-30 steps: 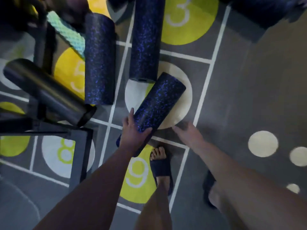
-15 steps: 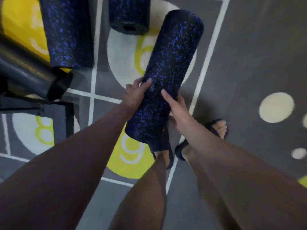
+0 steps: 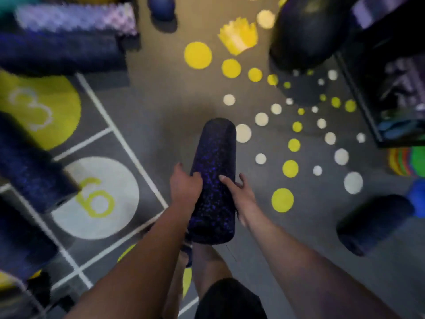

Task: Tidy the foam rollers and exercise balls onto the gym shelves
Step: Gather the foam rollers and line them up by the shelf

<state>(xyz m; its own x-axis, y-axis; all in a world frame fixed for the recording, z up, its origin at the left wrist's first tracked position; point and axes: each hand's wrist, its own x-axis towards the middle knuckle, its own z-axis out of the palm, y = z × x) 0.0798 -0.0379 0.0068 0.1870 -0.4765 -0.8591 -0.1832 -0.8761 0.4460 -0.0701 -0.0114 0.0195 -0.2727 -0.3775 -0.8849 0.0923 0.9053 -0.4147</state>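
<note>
A dark foam roller with blue speckles [image 3: 215, 157] is held off the floor in front of me, pointing away. My left hand [image 3: 184, 188] grips its left side and my right hand [image 3: 240, 194] grips its right side. More speckled rollers lie on the floor: one at mid left [image 3: 30, 166], one at upper left [image 3: 57, 51], and a dark one at lower right [image 3: 372, 224]. A large black exercise ball [image 3: 308, 31] sits at upper right, beside a dark shelf unit [image 3: 391, 93]. A small dark blue ball [image 3: 162, 8] rests at the top.
A purple ridged roller [image 3: 76, 19] lies at the top left. The grey floor carries numbered circles [image 3: 96, 199], white grid lines and yellow and white dots. Coloured flat discs [image 3: 407, 161] and a blue ball [image 3: 417, 196] sit at the right edge. The view is blurred.
Both hands closed on the speckled roller and lifted it off the floor. The view has swung right, bringing the dotted floor, the black ball and the shelf unit into sight.
</note>
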